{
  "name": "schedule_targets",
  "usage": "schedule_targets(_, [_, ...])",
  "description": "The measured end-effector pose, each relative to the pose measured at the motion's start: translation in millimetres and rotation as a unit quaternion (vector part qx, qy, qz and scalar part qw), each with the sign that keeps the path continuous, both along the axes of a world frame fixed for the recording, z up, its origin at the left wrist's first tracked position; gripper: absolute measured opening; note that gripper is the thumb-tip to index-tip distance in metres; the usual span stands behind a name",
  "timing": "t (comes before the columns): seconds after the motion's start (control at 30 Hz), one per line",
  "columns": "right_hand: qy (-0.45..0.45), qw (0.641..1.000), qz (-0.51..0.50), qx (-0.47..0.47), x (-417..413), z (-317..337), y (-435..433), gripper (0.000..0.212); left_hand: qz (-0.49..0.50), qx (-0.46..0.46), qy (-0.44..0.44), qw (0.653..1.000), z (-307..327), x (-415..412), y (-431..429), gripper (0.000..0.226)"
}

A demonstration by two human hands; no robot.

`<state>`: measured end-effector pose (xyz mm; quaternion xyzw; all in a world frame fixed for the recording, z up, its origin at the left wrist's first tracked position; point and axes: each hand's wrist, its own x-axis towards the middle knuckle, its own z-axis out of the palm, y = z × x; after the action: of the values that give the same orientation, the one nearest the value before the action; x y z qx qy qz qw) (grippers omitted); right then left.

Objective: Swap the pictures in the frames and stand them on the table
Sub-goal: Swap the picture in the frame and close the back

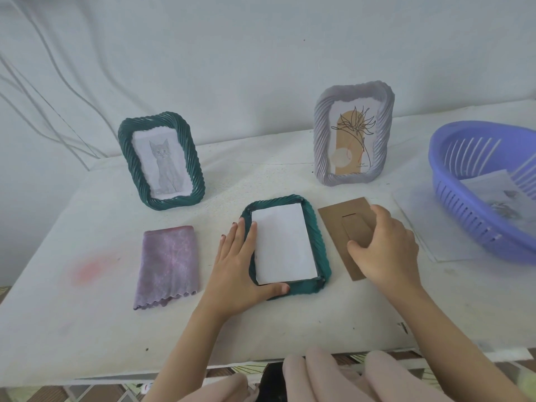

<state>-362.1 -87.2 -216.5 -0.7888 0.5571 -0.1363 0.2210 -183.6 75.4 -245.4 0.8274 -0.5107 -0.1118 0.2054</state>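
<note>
Left fingers (245,237) straight and flat, holding nothing, pinning near rim of dark green rope-twist picture frame (317,242), face-down on white counter (290,323). Right fingers (385,219) curl over brown cardboard backing board (336,224), just beside frame. I'd slide board leftward onto white paper sheet (282,245), corners squared. Sheet's printed side hidden; can't tell if board is lifted.

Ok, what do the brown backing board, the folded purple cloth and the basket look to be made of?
The backing board: likely cardboard or thin fibreboard, matte brown, flat, with a cut-out stand flap. The cloth: soft fabric, possibly microfibre; mottled purple, folded, with a zigzag-cut edge. The basket: moulded plastic, smooth blue-purple with slight sheen, slotted walls.
</note>
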Motion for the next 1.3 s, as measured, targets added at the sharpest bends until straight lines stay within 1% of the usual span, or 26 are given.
schedule_targets(0.17, [-0.063, 0.995, -0.019, 0.071, -4.4, 4.5, -12.8, 0.087, 0.002, -0.006, 0.009, 1.0, 1.6, -0.9, 0.1, 0.116])
schedule_targets(0.23, [-0.071, 0.993, -0.022, 0.086, -6.4, 8.7, -16.1, 0.086, 0.003, -0.007, 0.012, 1.0, 2.1, -1.2, 0.1, 0.115])
schedule_targets(0.37, [-0.065, 0.993, -0.023, 0.091, -8.8, 15.2, -19.5, 0.068, 0.001, -0.011, 0.025, 1.0, 3.0, -1.3, -0.2, 0.114])
schedule_targets(0.43, [-0.102, 0.99, -0.013, 0.098, -10.2, 16.0, -22.0, 0.06, 0.0, -0.012, 0.04, 0.999, 3.1, -0.5, 0.0, 0.114])
schedule_targets(0.57, [-0.257, 0.958, 0.019, 0.127, -12.5, 21.4, -28.0, 0.036, 0.006, -0.014, 0.088, 0.996, 5.7, 2.3, 2.4, 0.116])
schedule_targets(0.73, [-0.317, 0.942, 0.036, 0.107, -7.9, 27.9, -31.1, 0.038, 0.006, -0.01, 0.116, 0.993, 6.0, 6.8, 8.6, 0.122])
schedule_targets(0.83, [-0.364, 0.924, 0.032, 0.11, -4.1, 31.6, -30.7, 0.039, 0.007, -0.016, 0.142, 0.99, 8.5, 7.6, 11.7, 0.124])
schedule_targets(0.97, [-0.457, 0.865, 0.019, 0.205, 3.4, 35.8, -25.9, 0.033, -0.013, -0.017, 0.15, 0.988, 11.7, 6.9, 12.3, 0.12])
schedule_targets(1.17, [-0.461, 0.817, 0.019, 0.346, 20.8, 20.9, -3.5, 0.031, -0.005, -0.009, 0.144, 0.989, 10.3, 7.2, 13.4, 0.127])
schedule_targets(1.3, [-0.448, 0.811, 0.029, 0.375, 31.0, 10.4, 11.5, 0.03, -0.01, -0.007, 0.136, 0.991, 11.4, 7.9, 12.5, 0.129])
